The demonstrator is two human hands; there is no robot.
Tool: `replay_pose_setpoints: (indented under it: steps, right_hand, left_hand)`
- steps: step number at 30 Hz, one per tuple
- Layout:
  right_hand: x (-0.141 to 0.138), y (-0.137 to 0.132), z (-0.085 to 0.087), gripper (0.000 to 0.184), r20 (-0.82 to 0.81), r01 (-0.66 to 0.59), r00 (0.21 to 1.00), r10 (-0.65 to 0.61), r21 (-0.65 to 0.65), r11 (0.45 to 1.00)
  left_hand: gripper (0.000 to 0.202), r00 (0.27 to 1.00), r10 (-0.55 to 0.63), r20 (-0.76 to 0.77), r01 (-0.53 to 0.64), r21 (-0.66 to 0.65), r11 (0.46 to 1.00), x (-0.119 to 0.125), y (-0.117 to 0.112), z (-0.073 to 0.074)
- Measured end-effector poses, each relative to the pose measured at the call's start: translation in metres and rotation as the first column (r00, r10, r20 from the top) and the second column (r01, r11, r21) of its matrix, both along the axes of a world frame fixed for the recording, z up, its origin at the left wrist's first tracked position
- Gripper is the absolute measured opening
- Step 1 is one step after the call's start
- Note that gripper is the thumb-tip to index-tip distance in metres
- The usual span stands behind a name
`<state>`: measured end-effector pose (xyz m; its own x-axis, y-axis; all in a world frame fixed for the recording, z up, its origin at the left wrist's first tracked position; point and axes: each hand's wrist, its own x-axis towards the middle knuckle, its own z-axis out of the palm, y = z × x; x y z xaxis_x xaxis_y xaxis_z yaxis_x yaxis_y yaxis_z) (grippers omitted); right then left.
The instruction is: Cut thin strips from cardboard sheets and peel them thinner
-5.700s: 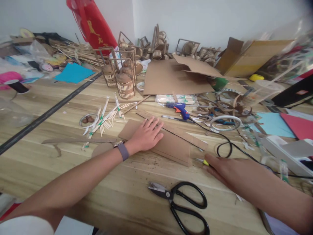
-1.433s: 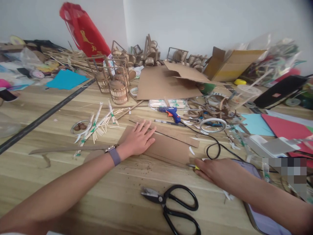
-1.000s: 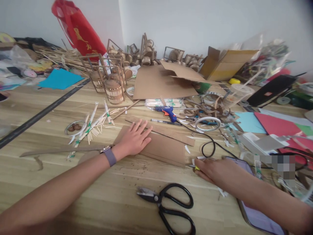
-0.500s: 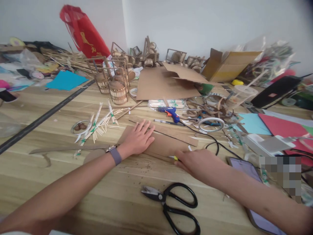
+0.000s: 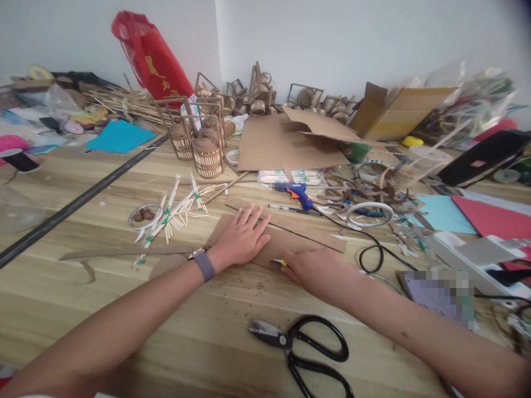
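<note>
**Worktop** (image 5: 50,309): wood, heavily cluttered.

**Left edge:** a black spool (image 5: 19,160) lies here. A black bar (image 5: 83,198) runs diagonally from this edge toward the far side. At the far side a blue sheet (image 5: 120,137) lies flat and a red bag (image 5: 153,55) stands against the wall.

**Centre-left:** loose sticks (image 5: 178,205) are scattered about. Slatted lanterns (image 5: 207,155) stand upright behind them.

**Left hand** (image 5: 244,237): palm down, fingers straight and slightly spread, pressed flat on the card (image 5: 276,246). It grips nothing. A grey watch (image 5: 203,264) is on the wrist.

**Card:** lies flat at the worktop's centre, closer to the near edge than the far. A narrow strip (image 5: 319,236) lies just beyond it, with a dark slit between the two.

**Right hand** (image 5: 313,268): knuckles up, fingers curled closed around a tool (image 5: 283,262). Only the tool's yellow tip shows, at the card's near edge, close to the left hand. The hand covers the card's right end.

**Near edge:** scissors (image 5: 302,348) with black handles lie in front of the right hand, blades together and pointing left. Neither hand touches them.

**Behind the card:** a blue glue gun (image 5: 296,192) lies on its side. A large cardboard sheet (image 5: 286,145) lies toward the far edge.

**Right of centre:** a tape ring (image 5: 370,213) lies flat among curled offcuts. A black cable (image 5: 373,255) loops just right of the strip. A red sheet (image 5: 493,218) lies toward the right edge.
</note>
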<state>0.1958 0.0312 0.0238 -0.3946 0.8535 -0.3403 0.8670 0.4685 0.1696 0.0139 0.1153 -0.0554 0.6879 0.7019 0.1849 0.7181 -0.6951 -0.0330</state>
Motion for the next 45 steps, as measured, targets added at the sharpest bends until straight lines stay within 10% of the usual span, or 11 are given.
replay_pose_setpoints:
  steps: [19, 45]
  right_hand:
    - [-0.005, 0.009, -0.002, 0.026, 0.038, -0.101, 0.994, 0.102, -0.02, 0.995]
    - [0.079, -0.034, 0.001, 0.023, 0.065, 0.058, 0.996, -0.056, -0.035, 0.998]
  left_hand:
    - [0.057, 1.0, -0.009, 0.001, 0.009, -0.012, 1.0, -0.002, -0.001, 0.002]
    - [0.058, 0.999, 0.021, -0.031, -0.024, -0.112, 0.993, -0.003, 0.001, 0.007]
